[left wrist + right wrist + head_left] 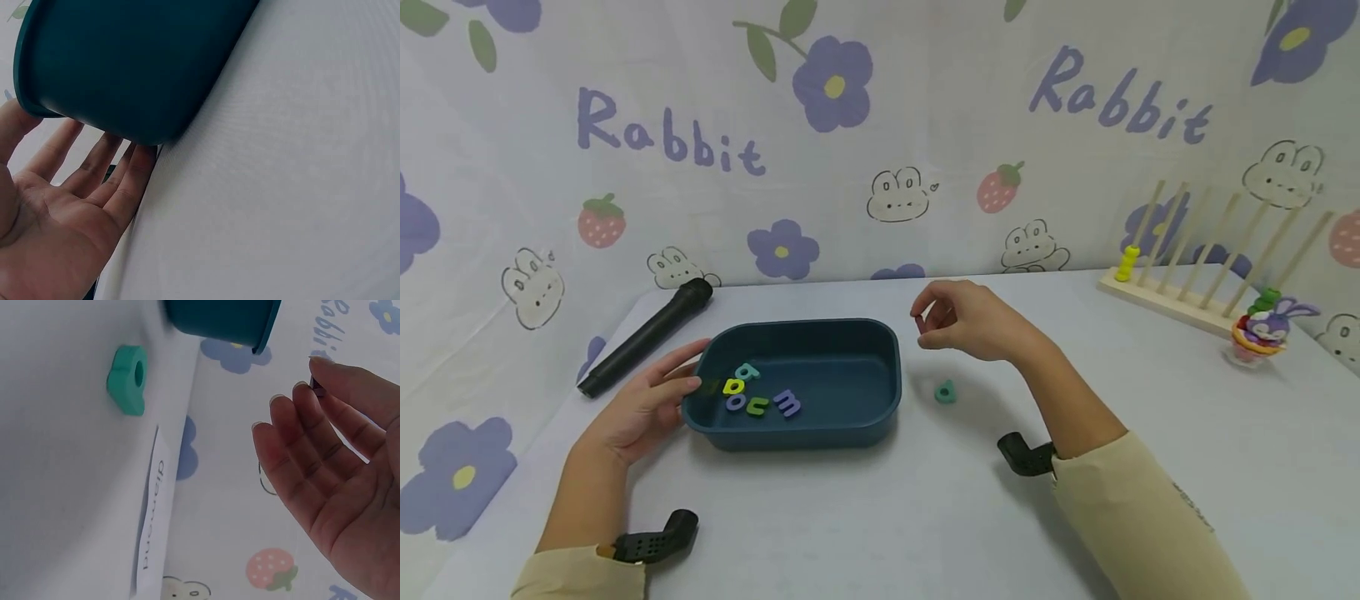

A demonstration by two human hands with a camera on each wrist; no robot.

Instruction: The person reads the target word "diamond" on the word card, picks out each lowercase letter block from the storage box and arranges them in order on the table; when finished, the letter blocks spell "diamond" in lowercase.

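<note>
My left hand (643, 408) is at the left end of a dark teal plastic tub (797, 437), its fingertips touching the outer wall, its thumb at the rim. Several small toy letters lie inside on the left, among them a purple m (787, 402), a green n (757, 407) and a yellow letter (733, 387). Right of the tub, my right hand (973, 321) is raised and pinches a small dark piece (318, 389) between thumb and index finger; its shape is mostly hidden. Below that hand, a teal letter (946, 392) lies on the table.
A paper strip printed "diamond" (152, 512) lies near the teal letter in the right wrist view. A black tube-shaped object (647, 337) lies behind my left hand. At the right stand a wooden peg rack (1180, 304) with beads and a small rabbit figure (1262, 333). Patterned cloth (910, 108) hangs behind.
</note>
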